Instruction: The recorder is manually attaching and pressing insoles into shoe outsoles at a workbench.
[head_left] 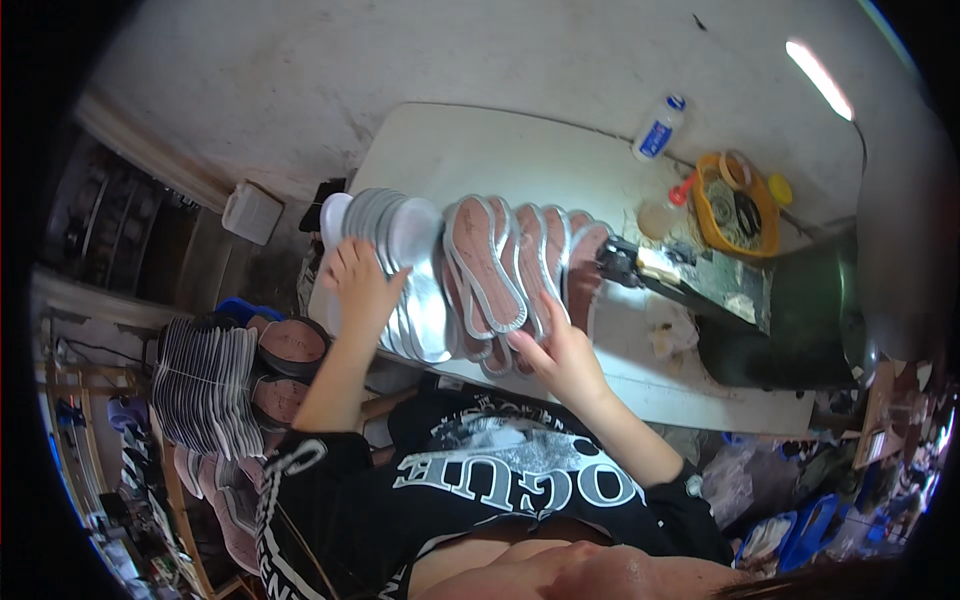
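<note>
Pink, silver-edged insoles (pixel 484 262) overlap mid-tabletop (pixel 500 135), the lower ones largely hidden. Just left, silver soles (pixel 430 305) lie partly covered by the open left hand (pixel 366 287), thumb and fingers parted. The right hand (pixel 563 352) reaches the insoles' near edges, whether gripping I cannot tell. Farther right, an orange basket (pixel 703 212) holds a tangle too small to identify

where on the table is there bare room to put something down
The widest bare patch of the white table lies behind the pink insoles, left of the bottle. A narrower strip runs along the front edge, right of the right hand. Crowded: the middle, and the right around the orange basket.
</note>
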